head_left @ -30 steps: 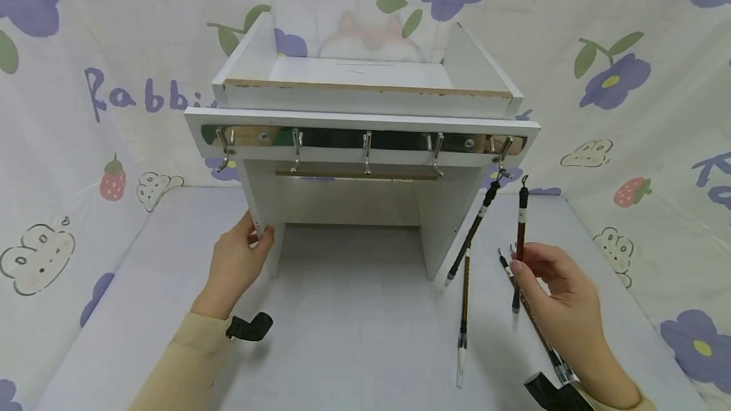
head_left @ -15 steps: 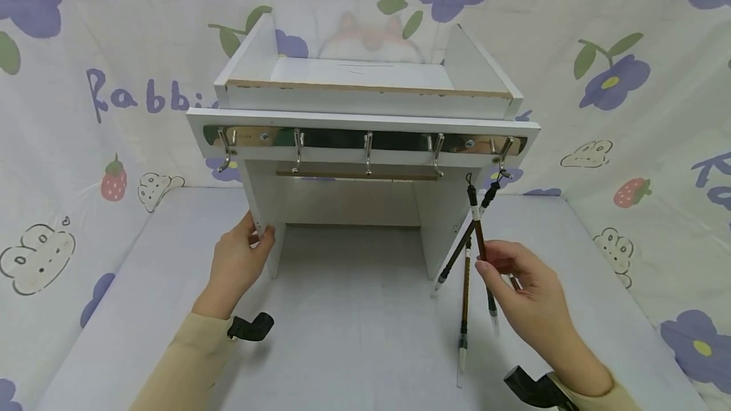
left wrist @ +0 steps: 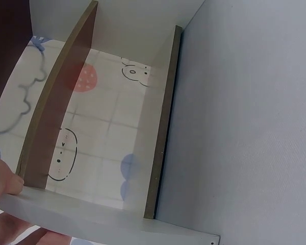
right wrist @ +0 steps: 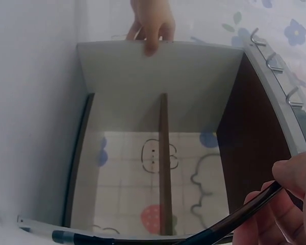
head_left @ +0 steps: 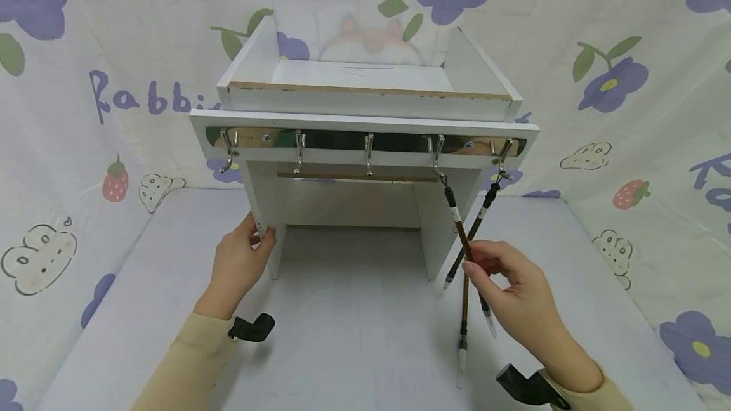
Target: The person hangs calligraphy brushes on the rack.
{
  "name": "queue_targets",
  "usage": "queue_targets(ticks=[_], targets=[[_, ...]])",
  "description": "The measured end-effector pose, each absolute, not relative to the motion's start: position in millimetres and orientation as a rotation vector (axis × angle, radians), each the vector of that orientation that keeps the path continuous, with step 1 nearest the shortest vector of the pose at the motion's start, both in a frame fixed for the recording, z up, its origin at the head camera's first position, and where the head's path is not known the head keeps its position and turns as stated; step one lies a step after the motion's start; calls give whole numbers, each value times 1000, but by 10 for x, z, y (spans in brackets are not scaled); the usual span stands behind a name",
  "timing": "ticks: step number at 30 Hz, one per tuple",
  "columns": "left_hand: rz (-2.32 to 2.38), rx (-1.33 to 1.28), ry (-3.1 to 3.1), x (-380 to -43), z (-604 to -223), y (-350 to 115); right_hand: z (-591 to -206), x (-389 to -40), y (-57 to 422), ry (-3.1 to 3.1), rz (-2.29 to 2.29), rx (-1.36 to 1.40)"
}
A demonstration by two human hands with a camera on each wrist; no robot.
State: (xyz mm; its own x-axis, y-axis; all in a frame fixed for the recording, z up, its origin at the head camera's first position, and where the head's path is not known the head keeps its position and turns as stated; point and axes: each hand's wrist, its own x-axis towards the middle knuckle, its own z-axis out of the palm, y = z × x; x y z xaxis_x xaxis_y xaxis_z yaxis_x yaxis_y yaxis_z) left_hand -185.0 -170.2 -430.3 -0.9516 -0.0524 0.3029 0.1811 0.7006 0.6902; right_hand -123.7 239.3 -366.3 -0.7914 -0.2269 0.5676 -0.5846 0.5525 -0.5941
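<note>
A white wooden shelf (head_left: 365, 100) stands on the table with a hook strip (head_left: 337, 139) across its front. My left hand (head_left: 237, 262) grips the edge of its left side panel, thumb on the front. My right hand (head_left: 508, 290) pinches a brown-handled writing brush (head_left: 457, 216) by the middle. The hanging loop at its top is right at the fourth hook (head_left: 438, 154) from the left. Crossing behind it, a dark brush (head_left: 485, 205) hangs tilted from the rightmost hook (head_left: 504, 157). Another brush (head_left: 463, 335), with a clear tip cap, lies on the table below.
The three hooks to the left, including the middle hook (head_left: 368, 153), carry nothing. An open-topped tray section (head_left: 365, 73) forms the shelf's top. Behind everything hangs a patterned cloth (head_left: 628, 163). The white tabletop (head_left: 354, 341) stretches in front.
My right hand has moved left with the brush, past the hanging brush, bringing its loop to the fourth hook. The hanging brush has swung slightly. My left hand has stayed on the side panel.
</note>
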Motion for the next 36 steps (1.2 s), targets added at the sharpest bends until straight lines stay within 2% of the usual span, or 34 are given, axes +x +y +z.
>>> queue_targets(ticks=[36], targets=[[-1107,-112,-2608,-1838,-4293,-1700,-3716,-1303,2349,-2304,1122,666]])
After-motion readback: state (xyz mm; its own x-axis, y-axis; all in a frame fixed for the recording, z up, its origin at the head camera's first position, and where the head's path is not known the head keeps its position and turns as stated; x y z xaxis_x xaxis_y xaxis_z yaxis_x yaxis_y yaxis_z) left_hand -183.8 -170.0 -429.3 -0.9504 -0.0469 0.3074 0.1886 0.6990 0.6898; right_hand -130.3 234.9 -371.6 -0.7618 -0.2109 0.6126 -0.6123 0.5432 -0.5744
